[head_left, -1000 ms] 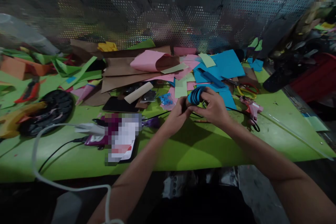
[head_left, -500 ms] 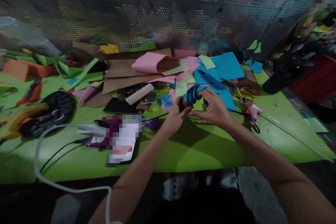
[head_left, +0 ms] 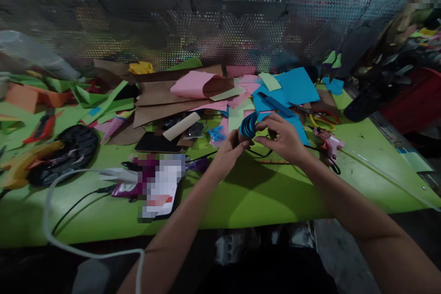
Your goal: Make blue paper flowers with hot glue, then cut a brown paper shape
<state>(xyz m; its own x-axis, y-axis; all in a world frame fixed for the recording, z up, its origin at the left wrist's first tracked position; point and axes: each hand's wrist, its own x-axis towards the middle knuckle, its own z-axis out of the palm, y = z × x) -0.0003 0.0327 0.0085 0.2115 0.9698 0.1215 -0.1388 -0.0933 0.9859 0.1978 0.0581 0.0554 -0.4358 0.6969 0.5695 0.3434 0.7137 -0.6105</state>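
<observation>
A layered blue curl (head_left: 248, 125), looking like cut paper or foam strips, stands tilted above the table. My left hand (head_left: 229, 149) is closed around its lower end, thumb on the near side. At the curl's right side is my right hand (head_left: 284, 140), its fingers bent and its thumb apart from them. The right fingertips are close to the curl's edge; whether they touch it I cannot tell. Behind the hands lie blue sheets (head_left: 301, 85). A small packet with blue bits (head_left: 217, 133) is left of the curl.
Right of my hands lies a pink glue gun (head_left: 332, 144) with a long clear stick (head_left: 375, 172). Scissors (head_left: 322, 119) are behind it. A phone (head_left: 165, 188), a white cable (head_left: 46, 211), a black round tray (head_left: 82, 147) and pliers (head_left: 43, 126) occupy the left. Perforated metal (head_left: 206, 23) rises behind.
My right fingers have shifted slightly down and the gap between thumb and fingers looks wider. The curl has tipped a little in my left hand. The whole view has moved slightly.
</observation>
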